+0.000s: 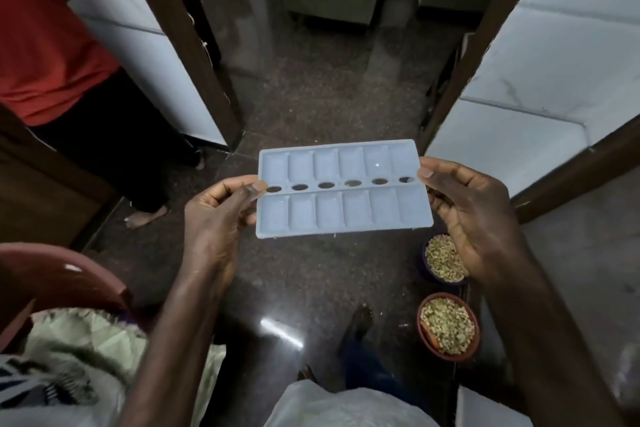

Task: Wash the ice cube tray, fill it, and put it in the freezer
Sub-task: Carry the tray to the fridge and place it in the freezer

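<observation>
Two hands, one ice cube tray, carried between them above a dark speckled floor.

Left hand: thumb laid flat on top of the tray's left short edge, beside the first oval hole. Fingers curled in below the rim. Pinch grip, hand mostly closed.

Right hand: thumb tip on top of the right short edge, near the last oval hole. Fingers loosely curled and passing under the tray's side; palm turned inward. Grip is lighter and more open than the left.

Tray: pale blue, compartments facing up, two rows of six with a line of six oval holes along the middle. Long axis runs left to right, spanning the gap between the hands; right end sits slightly higher in view. One small glint in a far-row compartment; cannot tell whether the compartments hold water.

Surroundings: purple bowl of pale grain on the floor, partly hidden by the right wrist. Brown bowl of the same grain just nearer the camera. Red chair at lower left. Another person in a red shirt stands at left, one bare foot on the floor.
</observation>
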